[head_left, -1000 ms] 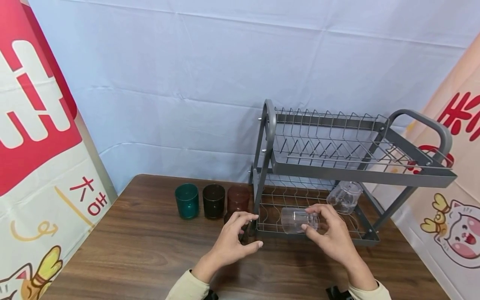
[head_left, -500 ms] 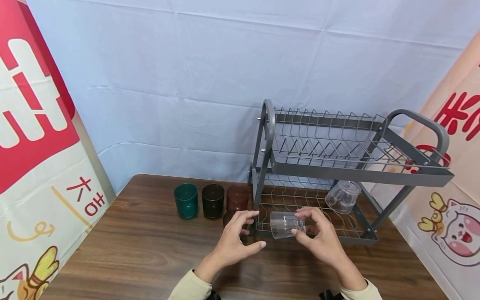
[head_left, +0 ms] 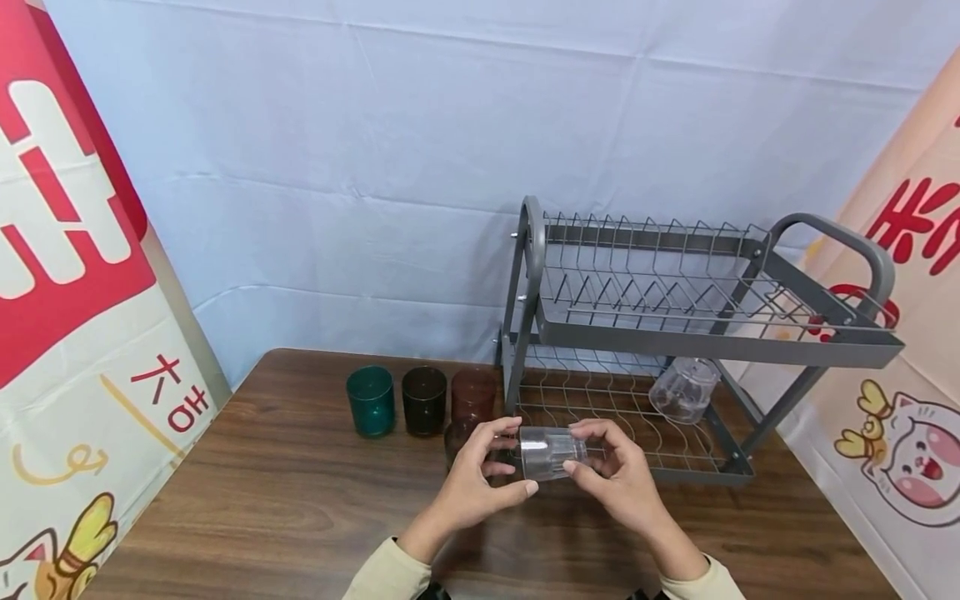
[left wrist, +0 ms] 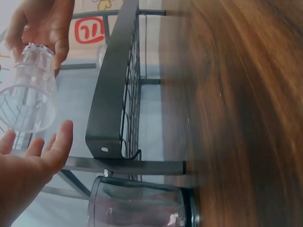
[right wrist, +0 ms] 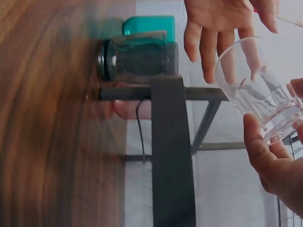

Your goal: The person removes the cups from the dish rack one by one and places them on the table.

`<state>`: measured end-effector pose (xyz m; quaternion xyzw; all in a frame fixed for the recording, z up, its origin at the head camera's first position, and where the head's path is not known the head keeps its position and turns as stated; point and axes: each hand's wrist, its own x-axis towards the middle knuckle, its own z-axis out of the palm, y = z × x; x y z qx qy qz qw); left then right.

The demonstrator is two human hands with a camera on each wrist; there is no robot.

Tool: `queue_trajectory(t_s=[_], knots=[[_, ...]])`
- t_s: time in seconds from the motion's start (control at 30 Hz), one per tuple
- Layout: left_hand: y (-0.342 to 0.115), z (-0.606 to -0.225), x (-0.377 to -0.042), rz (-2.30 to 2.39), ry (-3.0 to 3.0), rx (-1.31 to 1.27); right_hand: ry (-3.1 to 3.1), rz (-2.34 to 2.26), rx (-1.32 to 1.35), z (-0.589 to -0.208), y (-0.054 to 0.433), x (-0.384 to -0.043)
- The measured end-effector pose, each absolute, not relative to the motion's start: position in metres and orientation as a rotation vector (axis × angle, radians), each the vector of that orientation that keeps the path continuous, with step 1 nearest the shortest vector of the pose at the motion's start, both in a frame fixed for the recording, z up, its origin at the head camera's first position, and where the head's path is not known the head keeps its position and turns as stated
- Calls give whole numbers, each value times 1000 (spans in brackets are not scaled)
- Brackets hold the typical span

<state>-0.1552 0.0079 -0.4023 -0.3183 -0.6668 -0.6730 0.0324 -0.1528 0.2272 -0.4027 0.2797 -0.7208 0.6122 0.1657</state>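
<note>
We pinch the clear glass [head_left: 551, 454] near its base in the right hand [head_left: 618, 482], mouth toward the wide-spread left hand [head_left: 483, 479]. The glass has shifted left, before the rack [head_left: 712, 343], bringing it, we judge, within two-handed reach. The left cloth [head_left: 71, 342] bears red characters, one apparently 大.

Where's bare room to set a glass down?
Free: table left of the teal glass, and the upper tier of the rack. Crowded: near the left hand, between teal glass and rack, where a dark glass and reddish glass stand.
</note>
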Motion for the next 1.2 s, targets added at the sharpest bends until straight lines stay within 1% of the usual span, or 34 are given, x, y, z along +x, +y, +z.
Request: queue_trajectory(t_s=[0.13, 0.27, 0.4, 0.63, 0.8, 0.93, 1.03, 1.13, 1.2], knots=[[9, -405, -156, -2151, -1991, -984, -1982, 1841, 852, -406, 222, -153], [9, -406, -157, -2129, -1939, -1011, -1907, 1898, 912, -409, 219, -155], [9, -408, -160, -2112, -1895, -1041, -1893, 1919, 916, -409, 218, -156], [7, -428, -168, -2046, -1948, -985, -2015, 1916, 928, -404, 224, -153], [2, -416, -161, -1999, -1974, -960, -2076, 1905, 912, -402, 226, -152], [-3, -396, -150, -1953, -2037, -959, -2251, 1660, 896, -399, 228, -150], [-9, -388, -144, -1852, -2105, -935, -2420, 1336, 884, -393, 232, -147], [-13, -386, -143, -1751, -2135, -918, -2522, 1119, 908, -387, 237, -145], [-16, -393, -147, -1706, -2160, -903, -2564, 1025, 936, -384, 240, -145]])
